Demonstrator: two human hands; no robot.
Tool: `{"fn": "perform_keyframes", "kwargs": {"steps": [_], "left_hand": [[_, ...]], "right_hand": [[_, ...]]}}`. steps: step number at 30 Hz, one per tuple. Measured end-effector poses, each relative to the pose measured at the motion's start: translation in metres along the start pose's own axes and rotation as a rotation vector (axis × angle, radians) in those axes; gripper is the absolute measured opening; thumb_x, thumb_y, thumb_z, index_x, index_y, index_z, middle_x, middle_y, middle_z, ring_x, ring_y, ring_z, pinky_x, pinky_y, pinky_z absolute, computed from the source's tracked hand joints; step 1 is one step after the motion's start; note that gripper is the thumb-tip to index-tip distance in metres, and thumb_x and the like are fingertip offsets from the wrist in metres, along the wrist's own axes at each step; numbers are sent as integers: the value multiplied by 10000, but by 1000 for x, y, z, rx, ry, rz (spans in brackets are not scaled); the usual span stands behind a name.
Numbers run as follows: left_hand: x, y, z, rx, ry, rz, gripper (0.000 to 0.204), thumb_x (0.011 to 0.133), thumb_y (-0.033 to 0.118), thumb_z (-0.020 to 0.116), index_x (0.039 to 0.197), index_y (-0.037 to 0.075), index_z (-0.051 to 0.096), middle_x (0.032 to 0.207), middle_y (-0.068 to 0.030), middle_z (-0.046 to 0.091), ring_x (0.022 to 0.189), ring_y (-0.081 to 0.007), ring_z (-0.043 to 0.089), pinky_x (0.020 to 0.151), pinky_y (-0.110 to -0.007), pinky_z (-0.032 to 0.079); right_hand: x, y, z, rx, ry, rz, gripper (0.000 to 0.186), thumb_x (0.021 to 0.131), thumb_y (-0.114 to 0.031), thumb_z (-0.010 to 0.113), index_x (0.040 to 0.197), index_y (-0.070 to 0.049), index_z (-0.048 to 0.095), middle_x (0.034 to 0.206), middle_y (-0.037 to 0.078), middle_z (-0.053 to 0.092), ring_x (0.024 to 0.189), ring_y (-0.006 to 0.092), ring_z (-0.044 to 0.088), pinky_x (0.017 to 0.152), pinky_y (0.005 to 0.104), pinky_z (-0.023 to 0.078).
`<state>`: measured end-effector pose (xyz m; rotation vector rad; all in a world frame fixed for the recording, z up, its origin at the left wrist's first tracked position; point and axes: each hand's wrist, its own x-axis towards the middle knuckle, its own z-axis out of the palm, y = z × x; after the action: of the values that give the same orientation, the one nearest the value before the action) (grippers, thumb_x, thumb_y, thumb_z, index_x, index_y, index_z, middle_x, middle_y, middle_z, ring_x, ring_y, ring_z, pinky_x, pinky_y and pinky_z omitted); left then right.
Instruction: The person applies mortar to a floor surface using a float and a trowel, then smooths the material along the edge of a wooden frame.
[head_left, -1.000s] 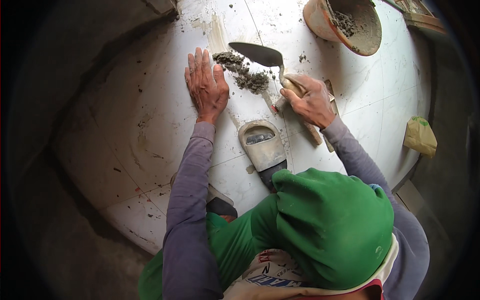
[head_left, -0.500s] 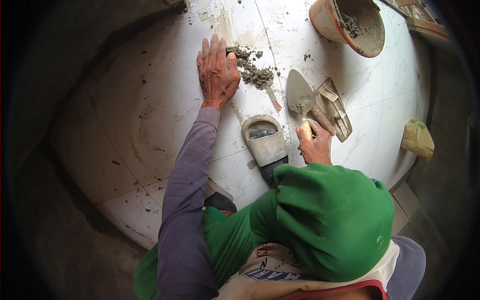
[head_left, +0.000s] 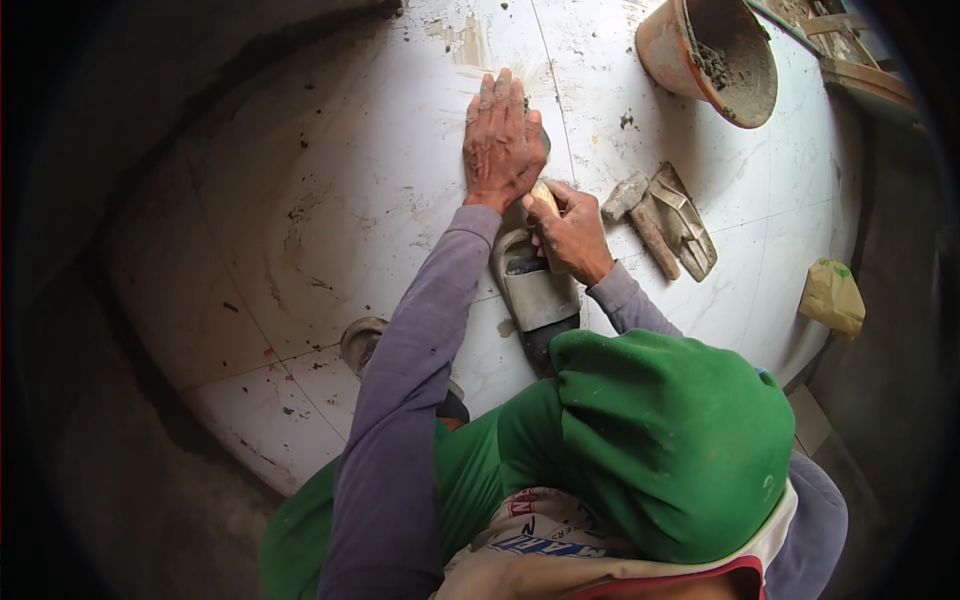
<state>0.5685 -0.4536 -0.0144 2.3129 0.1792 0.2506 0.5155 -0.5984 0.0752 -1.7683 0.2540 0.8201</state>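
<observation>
My left hand (head_left: 500,140) lies palm down with its fingers stretched out, over the spot where grey mortar lay on the white tiled floor (head_left: 380,180). The mortar is almost wholly hidden. In my right hand (head_left: 575,232) is the pale wooden handle of a trowel (head_left: 543,196), gripped close to my left wrist. Most of the trowel's blade is hidden by my left hand; only a dark edge shows beside the thumb. To the right, a hammer (head_left: 652,238) lies beside a grey hand float (head_left: 688,222).
A mortar-smeared bucket (head_left: 667,50) leans open at the far right. Under my right hand is a foot in a slide sandal (head_left: 545,295); another sandal (head_left: 360,343) is left of my left forearm. A crumpled yellowish bag (head_left: 833,297) sits at the right floor edge.
My right hand has carried the trowel left from beside the float to my left hand. My left hand has shifted right, covering the mortar. The hammer's head is now uncovered.
</observation>
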Motion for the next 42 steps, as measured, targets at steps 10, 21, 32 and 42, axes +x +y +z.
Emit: {"fn": "perform_keyframes", "kwargs": {"steps": [10, 21, 32, 42], "left_hand": [[41, 31, -79, -439, 270, -17, 625, 1172, 371, 406, 1654, -26, 434, 1762, -242, 360, 1670, -433, 242, 1378, -499, 183], [-10, -98, -94, 365, 436, -465, 695, 1149, 381, 407, 1655, -94, 370, 1756, -314, 317, 1653, -477, 257, 1361, -562, 174], [55, -7, 22, 407, 94, -81, 882, 1115, 506, 411, 1706, -118, 211, 1810, -294, 175, 1699, -424, 120, 1380, -528, 85], [32, 98, 77, -297, -213, 126, 743, 1137, 429, 399, 1701, -48, 320, 1790, -257, 284, 1682, -426, 215, 1376, -530, 152]], "right_hand": [[-38, -83, -67, 352, -33, -144, 420, 1058, -307, 758, 1297, 34, 698, 889, 64, 723, 640, 91, 655, 526, 246, 541], [-1, -134, -233, -578, 1041, -699, 349, 990, -205, 826, 1224, 52, 794, 872, 38, 768, 721, 134, 692, 678, 301, 569], [-30, -115, -149, -159, 837, -611, 361, 1013, -149, 828, 1283, 77, 748, 889, 67, 749, 675, 98, 656, 617, 252, 530], [-47, -103, -130, -79, 678, -608, 364, 1040, -127, 787, 1330, 81, 717, 961, 114, 764, 742, 115, 685, 650, 249, 554]]}}
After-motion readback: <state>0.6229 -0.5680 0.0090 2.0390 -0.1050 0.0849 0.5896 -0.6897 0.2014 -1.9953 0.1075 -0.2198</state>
